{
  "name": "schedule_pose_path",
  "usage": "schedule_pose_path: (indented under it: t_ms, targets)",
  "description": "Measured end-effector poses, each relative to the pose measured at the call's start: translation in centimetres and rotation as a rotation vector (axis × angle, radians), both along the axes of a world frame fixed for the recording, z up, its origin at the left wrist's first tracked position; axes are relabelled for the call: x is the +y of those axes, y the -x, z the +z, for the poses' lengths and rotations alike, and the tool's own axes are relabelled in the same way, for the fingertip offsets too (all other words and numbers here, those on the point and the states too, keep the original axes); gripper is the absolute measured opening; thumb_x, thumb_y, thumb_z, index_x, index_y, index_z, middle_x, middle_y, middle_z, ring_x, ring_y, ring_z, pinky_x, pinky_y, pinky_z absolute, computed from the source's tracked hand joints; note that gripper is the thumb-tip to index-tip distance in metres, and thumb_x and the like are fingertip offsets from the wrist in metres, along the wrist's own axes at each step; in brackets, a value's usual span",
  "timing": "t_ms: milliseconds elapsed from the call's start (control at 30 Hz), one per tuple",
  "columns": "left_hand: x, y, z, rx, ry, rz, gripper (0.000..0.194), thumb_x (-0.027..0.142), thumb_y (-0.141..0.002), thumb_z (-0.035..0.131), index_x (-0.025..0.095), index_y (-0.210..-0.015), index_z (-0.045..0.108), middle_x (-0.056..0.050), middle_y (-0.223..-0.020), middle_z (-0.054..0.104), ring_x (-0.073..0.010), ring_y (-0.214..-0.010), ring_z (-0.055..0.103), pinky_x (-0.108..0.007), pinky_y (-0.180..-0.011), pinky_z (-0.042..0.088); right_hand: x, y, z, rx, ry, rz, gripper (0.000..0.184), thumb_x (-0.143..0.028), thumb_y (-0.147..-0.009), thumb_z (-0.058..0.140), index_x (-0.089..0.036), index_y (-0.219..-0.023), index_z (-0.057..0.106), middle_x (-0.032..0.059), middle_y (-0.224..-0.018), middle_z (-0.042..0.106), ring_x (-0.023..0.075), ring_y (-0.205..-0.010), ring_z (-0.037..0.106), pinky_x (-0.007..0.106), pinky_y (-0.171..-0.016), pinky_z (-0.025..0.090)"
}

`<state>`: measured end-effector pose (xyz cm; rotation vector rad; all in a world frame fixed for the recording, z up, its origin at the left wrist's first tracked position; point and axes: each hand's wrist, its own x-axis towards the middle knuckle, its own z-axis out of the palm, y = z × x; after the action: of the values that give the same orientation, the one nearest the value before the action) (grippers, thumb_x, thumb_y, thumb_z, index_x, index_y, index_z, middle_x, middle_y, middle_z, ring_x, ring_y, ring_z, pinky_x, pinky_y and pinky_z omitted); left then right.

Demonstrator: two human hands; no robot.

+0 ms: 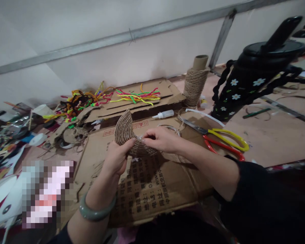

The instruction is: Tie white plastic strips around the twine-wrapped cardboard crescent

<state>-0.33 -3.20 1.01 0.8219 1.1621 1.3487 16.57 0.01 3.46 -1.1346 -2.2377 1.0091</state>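
A curved piece of coiled brown twine [123, 130], its rows lying side by side in a crescent, is held above a cardboard sheet. My left hand [118, 154] grips its lower left part, thumb on the near face. My right hand [161, 139] is closed at the inner edge of the piece, with thumb and fingertips pinched together there. Something small and whitish shows between the two thumbs, too small to make out. Behind the hands lies a small white glue bottle [165, 114] with a narrow tip.
Scissors [218, 135] with yellow and red handles lie at the right. A twine spool [195, 84] and a black flowered tumbler [246, 81] stand behind. Coloured pipe cleaners [138, 96] lie on cardboard strips. The printed cardboard sheet [142, 189] lies beneath my hands; clutter fills the left.
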Motion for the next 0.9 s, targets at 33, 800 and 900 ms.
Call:
schedule_pose_path:
  t_ms: [33,800,900]
  targets:
    - [0.0,0.0,0.0,-0.004,0.002,0.004,0.025,0.019,-0.054,0.082,0.01,-0.073,0.069,-0.003,-0.069,0.069,-0.0118,-0.061,0.062,-0.022,-0.059,0.051,0.0,0.0,-0.1,0.008,-0.002,0.007,0.02,-0.024,-0.081,0.051,-0.013,-0.078,0.067,-0.002,-0.063,0.058,0.0071,-0.057,0.047,0.021,-0.054,0.031]
    - [-0.1,-1.2,-0.2,-0.192,0.056,0.071,0.026,0.015,-0.051,0.082,0.011,-0.074,0.07,-0.004,-0.07,0.072,-0.0142,-0.061,0.066,-0.023,-0.06,0.055,0.4,-0.2,-1.0,0.029,-0.317,-0.083,0.027,-0.035,-0.087,0.05,-0.017,-0.092,0.069,0.004,-0.085,0.071,0.0125,-0.075,0.059,0.023,-0.066,0.038]
    - [0.6,-0.3,-0.4,-0.199,0.009,0.181,0.023,0.013,-0.053,0.08,0.013,-0.073,0.069,-0.002,-0.072,0.071,-0.0133,-0.064,0.066,-0.023,-0.063,0.056,1.4,-2.7,0.4,-0.144,-0.361,-0.215,0.028,-0.036,-0.088,0.048,-0.019,-0.095,0.07,0.0048,-0.092,0.072,0.0155,-0.082,0.061,0.025,-0.07,0.039]
